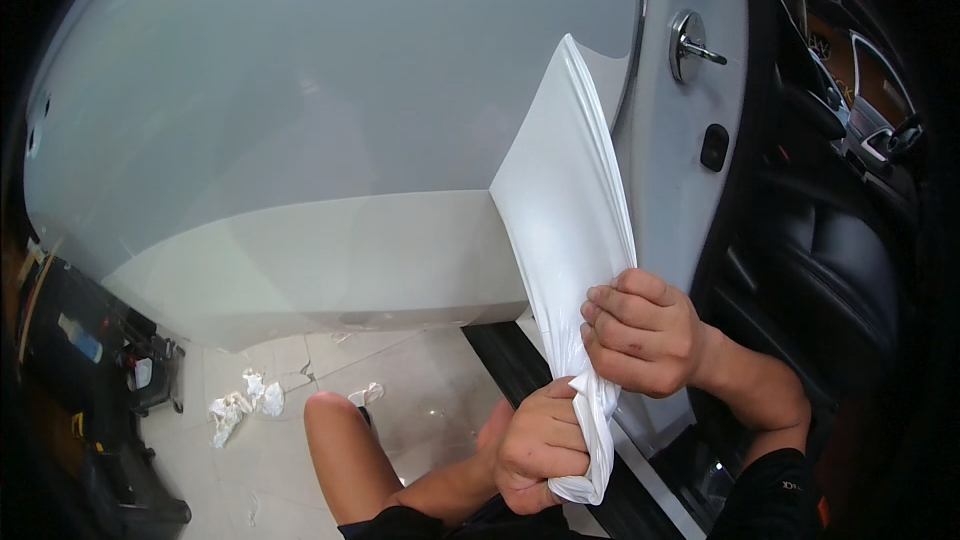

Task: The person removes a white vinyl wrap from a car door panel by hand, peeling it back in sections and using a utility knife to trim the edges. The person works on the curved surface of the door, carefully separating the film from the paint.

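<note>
A white, glossy film (565,190) is stretched taut from the edge of a pale grey-white car door (380,90). Toward me it narrows into bunched folds. Both of my hands are closed on these folds. My right hand (640,335) grips the film higher up, its fingers wrapped round the gathered part. Lower down, my left hand (545,448) makes a fist round the film's crumpled end, part of which sticks out beside the knuckles. The film's upper corner still lies against the door near its edge.
Right of the film are the door frame with a metal striker (688,45) and a black seat (835,260). A dark sill strip (500,355) runs beneath. Crumpled white scraps (232,412) lie on the tiled floor (400,440). A black cart (85,340) with a bottle stands left.
</note>
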`<state>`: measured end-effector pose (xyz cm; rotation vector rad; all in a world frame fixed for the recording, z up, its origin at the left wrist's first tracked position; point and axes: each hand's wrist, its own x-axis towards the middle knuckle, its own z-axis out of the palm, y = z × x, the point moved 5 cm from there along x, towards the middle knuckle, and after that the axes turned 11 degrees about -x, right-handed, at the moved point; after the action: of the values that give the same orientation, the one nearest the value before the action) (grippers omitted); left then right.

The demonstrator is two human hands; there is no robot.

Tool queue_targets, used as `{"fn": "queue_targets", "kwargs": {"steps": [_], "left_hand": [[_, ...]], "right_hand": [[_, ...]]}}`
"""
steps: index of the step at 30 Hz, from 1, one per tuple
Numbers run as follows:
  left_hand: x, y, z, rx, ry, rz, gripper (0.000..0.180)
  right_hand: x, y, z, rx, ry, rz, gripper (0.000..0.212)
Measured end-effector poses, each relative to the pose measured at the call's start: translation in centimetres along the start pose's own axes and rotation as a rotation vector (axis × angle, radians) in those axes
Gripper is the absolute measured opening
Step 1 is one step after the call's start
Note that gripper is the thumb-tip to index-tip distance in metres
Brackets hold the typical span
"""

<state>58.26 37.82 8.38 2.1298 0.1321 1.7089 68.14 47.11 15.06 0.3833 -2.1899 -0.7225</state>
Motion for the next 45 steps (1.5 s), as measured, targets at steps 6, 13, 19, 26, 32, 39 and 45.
{"fn": "queue_targets", "kwargs": {"steps": [6,13,19,26,32,39,45], "left_hand": [[-0.7,-0.5,1.0,-0.011,0.013,0.013,0.018],[-2.3,-1.2,2.2,0.005,-0.051,-0.004,0.017],[-2.3,-1.4,2.7,-0.089,-0.04,0.026,0.02],[-3.4,-1.9,4.1,-0.138,-0.039,0.026,0.018],[-3.9,-2.0,4.9,-0.21,-0.103,-0.014,0.016],[-4.1,-2.2,5.4,-0.274,-0.135,-0.02,0.019],[-3.1,-2.5,6.4,-0.33,-0.161,-0.016,0.019]], "right_hand": [[-1.2,-0.9,-0.4,-0.022,-0.051,0.016,0.012],[-2.5,-2.4,-0.7,-0.04,-0.076,0.089,0.011],[-3.3,-3.4,-1.2,-0.042,-0.111,0.145,0.011],[-4.3,-4.4,-2.1,-0.056,-0.145,0.149,0.009],[-5.1,-5.5,-3.1,-0.069,-0.197,0.175,0.009],[-5.9,-6.5,-3.7,-0.092,-0.228,0.211,0.009],[-6.8,-6.7,-4.9,-0.106,-0.244,0.235,0.01]]}}
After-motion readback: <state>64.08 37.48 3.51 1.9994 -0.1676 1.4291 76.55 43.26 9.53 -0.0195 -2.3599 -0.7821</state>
